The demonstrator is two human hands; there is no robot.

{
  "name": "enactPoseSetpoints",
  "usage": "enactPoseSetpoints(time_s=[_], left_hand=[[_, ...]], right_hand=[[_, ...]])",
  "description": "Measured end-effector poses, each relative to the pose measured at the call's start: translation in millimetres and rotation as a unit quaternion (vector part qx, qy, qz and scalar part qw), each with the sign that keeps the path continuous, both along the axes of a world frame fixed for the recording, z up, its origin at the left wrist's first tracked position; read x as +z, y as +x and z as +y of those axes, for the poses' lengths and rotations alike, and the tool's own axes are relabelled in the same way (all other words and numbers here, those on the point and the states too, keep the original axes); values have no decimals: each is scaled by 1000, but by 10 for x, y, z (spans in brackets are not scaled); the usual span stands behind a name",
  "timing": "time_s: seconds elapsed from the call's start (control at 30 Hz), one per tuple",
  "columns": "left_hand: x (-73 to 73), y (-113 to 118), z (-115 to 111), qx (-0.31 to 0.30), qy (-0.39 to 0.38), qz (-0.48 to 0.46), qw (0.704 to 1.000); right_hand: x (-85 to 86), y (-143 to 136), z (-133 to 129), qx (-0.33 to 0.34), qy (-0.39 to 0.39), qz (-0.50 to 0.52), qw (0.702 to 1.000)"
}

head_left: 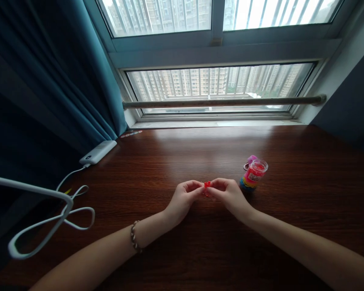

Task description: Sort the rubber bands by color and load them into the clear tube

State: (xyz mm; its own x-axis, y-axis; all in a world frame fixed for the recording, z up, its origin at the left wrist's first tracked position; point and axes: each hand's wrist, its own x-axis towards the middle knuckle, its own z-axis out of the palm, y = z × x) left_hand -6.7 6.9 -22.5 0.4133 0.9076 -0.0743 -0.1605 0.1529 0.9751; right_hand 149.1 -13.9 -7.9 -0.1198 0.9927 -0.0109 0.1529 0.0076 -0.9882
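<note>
Between my two hands, over the middle of the dark wooden table (182, 161), is a small red object (206, 186). My left hand (183, 200) pinches its left side with thumb and forefinger. From the right, my right hand (230, 196) pinches the same piece, so the fingertips nearly meet. Its exact shape is too small to make out. Just beyond my right hand stands an open clear jar (253, 174) with red, yellow and blue layers. A pink-purple item (252, 159) with a small ring lies behind the jar.
At the back left, a white power bank (98, 152) has a cable plugged in. A thick white looped cable (65, 206) hangs over the left side. Blue curtain (79, 72) borders the table there. A window with a horizontal rail (224, 103) is behind.
</note>
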Motion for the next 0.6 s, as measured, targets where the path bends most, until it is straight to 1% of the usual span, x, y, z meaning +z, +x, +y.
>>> enactPoseSetpoints(time_s=[0.03,0.1,0.2,0.3,0.43,0.6], left_hand=[[5,33,-26,9,-8,-17,1000],[18,92,-67,33,-16,-41,998],[58,172,-114,71,-17,-67,995],[108,249,-148,107,-13,-75,991],[127,324,-152,131,-6,-72,989],[65,351,-86,166,32,-25,985]], right_hand=[[-6,-2,0,-4,-3,25,1000],[-15,2,5,-17,14,55,998],[-19,17,18,-43,47,73,995],[-17,34,29,-63,63,86,992],[-20,48,40,-81,84,88,989],[-42,64,64,-82,114,75,987]])
